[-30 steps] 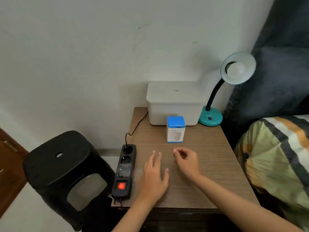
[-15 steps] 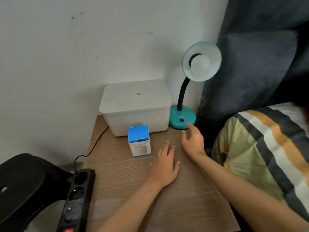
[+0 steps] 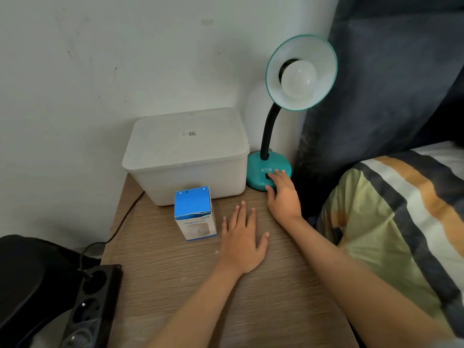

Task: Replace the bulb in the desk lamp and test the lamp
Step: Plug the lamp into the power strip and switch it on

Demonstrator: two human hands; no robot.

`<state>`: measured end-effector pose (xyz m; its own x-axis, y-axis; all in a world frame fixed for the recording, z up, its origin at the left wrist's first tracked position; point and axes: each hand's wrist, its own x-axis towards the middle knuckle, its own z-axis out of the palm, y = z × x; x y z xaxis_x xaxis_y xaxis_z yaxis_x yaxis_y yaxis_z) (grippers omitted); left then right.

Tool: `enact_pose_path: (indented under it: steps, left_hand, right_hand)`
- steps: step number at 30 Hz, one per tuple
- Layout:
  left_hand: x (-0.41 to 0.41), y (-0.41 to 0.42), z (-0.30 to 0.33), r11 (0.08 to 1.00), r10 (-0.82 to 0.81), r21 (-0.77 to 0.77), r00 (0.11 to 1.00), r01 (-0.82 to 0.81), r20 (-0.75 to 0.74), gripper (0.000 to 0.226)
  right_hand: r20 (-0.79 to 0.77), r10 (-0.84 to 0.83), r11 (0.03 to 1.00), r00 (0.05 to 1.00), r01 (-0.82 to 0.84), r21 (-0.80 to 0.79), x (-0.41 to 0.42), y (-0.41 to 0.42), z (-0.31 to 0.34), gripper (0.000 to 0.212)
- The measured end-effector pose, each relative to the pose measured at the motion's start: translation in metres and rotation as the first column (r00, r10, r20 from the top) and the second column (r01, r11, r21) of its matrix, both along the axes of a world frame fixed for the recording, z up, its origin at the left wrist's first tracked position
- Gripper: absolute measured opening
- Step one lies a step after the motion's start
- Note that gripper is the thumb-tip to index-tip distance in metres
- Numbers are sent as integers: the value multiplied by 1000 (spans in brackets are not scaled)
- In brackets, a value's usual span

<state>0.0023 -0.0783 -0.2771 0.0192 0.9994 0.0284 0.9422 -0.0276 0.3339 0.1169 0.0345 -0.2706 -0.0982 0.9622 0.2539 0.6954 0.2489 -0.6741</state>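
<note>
The desk lamp sits in the back right corner of the wooden surface, squeezed between the white storage box on its left and the dark curtain on its right — barely any room on either side of the teal base. Its black neck rises pretty much straight up from the base, then curves so the shade faces out toward the camera, with the white bulb seated in the middle of the shade and pointing the same way. The bulb looks unlit.

The right hand is resting on the front of the lamp base, fingers straight and laid over the spot where the little black switch is, thumb down at the base's rim. It's not gripping anything, just touching. The left hand lies flat on the surface with fingers spread and relaxed, holding nothing, just beside a small blue and white carton that stands upright in front of the storage box.

Most of the open room is the near half of the surface, in front of the hands. The left edge has a black power strip running along it, with a plug and cable leading back behind the box, and a black stool just past that edge. The right edge butts up against a bed with a striped pillow — tight on that side.
</note>
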Motion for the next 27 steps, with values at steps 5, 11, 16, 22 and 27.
enact_pose_path:
  steps: [5, 11, 16, 22, 27]
  left_hand:
    - [1, 0, 2, 1000, 20, -14, 999, -21, -30, 72]
    - [1, 0, 3, 1000, 26, -16, 999, -26, -25, 75]
    - [1, 1, 4, 999, 32, -10, 999, -33, -28, 76]
    - [1, 1, 3, 999, 36, -14, 999, -37, -40, 75]
    - [2, 1, 4, 999, 40, -8, 999, -40, -26, 74]
  right_hand:
    - [-14, -1, 1000, 1000, 2, 25, -2, 0, -3, 35]
    - [14, -2, 999, 1000, 1, 41, -2, -2, -2, 35]
    - [59, 0, 998, 998, -3, 57, -2, -2, -1, 41]
    - [139, -16, 998, 990, 9, 56, -3, -2, -2, 42]
    - [151, -20, 998, 988, 11, 60, -3, -2, 0, 41]
